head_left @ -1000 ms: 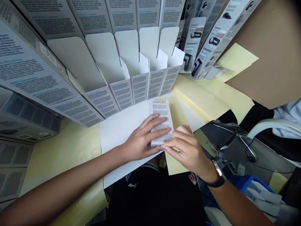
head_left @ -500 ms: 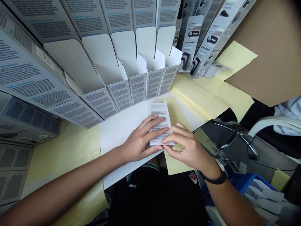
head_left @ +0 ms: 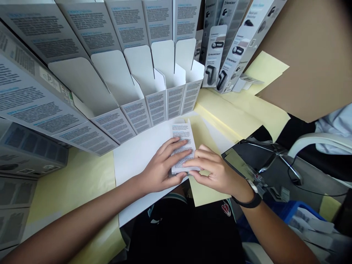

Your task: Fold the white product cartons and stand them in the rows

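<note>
A small white carton [head_left: 181, 130] with grey printed text lies at the middle of the work surface, its far end raised in a flap. Across its printed face my left hand [head_left: 165, 165] rests with spread fingers, the thumb along the near edge. My right hand [head_left: 210, 168] is closed at the carton's near right corner, thumb and forefinger pinching its end flap. Under the carton is a white sheet [head_left: 132, 157], with yellow paper [head_left: 203, 190] beside it.
A row of tall open-topped printed boxes [head_left: 156, 106] stands behind the carton. More boxes [head_left: 214, 62] lean at the back right. Stacked cartons [head_left: 33, 146] stand left. A white chair arm [head_left: 316, 143] and a blue crate [head_left: 294, 211] are at the right.
The view has shifted slightly, so the boxes sit lower and further left in the picture. My right fingers have curled slightly more at the carton's near end; my left hand stays on it.
</note>
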Demonstrator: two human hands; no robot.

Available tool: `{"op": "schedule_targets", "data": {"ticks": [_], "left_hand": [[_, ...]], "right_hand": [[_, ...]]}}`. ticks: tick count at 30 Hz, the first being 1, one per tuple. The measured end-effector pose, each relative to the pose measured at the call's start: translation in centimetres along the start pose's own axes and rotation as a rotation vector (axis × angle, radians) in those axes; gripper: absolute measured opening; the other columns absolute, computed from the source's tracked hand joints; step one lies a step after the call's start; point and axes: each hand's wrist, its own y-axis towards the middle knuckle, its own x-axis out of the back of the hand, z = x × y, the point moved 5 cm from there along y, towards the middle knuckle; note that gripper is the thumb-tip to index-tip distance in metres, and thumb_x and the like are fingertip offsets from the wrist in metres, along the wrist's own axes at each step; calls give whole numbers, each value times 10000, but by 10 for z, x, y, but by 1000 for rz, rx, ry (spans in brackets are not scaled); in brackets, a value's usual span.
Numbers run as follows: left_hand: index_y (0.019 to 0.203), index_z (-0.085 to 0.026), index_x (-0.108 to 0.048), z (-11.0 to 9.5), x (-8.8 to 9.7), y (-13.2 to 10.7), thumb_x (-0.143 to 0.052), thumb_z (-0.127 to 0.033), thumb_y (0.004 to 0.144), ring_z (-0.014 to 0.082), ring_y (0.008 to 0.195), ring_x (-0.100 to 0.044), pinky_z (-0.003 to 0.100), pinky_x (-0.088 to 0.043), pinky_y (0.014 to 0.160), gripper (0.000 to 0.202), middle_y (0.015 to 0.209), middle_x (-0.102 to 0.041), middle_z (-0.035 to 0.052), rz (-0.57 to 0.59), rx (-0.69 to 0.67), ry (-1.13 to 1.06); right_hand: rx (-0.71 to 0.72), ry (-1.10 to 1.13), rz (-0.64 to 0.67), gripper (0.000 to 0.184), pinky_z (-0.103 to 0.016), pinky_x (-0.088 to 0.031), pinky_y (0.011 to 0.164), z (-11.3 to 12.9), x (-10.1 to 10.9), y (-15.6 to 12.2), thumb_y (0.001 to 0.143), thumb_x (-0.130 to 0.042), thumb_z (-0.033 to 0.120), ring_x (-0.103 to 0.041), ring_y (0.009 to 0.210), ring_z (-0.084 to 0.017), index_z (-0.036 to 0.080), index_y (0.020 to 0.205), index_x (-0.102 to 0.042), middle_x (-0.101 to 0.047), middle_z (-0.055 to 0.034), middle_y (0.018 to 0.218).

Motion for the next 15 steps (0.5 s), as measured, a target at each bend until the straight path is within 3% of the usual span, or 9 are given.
{"op": "schedule_targets", "data": {"ticks": [4, 9, 11, 15], "left_hand": [[1468, -212, -457, 0, 0, 0, -660, -378, 909, 370, 1489, -307, 614, -324, 1199, 618, 1526, -451, 161, 5, 3, -6], [1457, -173, -456, -1, 2, 0, -665, -332, 888, 370, 1498, -290, 610, -306, 1212, 626, 1533, -435, 181, 13, -1, -10], [1460, -167, -449, -1, 2, 0, -643, -323, 904, 368, 1501, -286, 611, -303, 1213, 609, 1535, -430, 185, 16, 1, -13], [1476, -179, -424, -1, 1, -1, -651, -304, 871, 376, 1502, -278, 624, -320, 1200, 658, 1539, -425, 178, 24, -9, -10]], "right_hand": [[-55, 10, -10, 432, -388, -528, 747, 2, 0, 1, 848, -544, 36, -574, 839, -208, 180, 1252, -593, -679, -69, 952], [-90, -13, -51, 345, -398, -546, 779, 6, -5, 7, 877, -633, 124, -599, 908, -223, 202, 1212, -606, -716, -66, 1019], [-70, -13, -49, 350, -396, -548, 796, 5, -5, 7, 878, -621, 95, -602, 917, -218, 204, 1210, -604, -715, -64, 1030], [-85, 9, 2, 467, -410, -544, 842, 5, -2, 5, 836, -546, 14, -575, 754, -172, 188, 1269, -571, -688, -43, 966]]}}
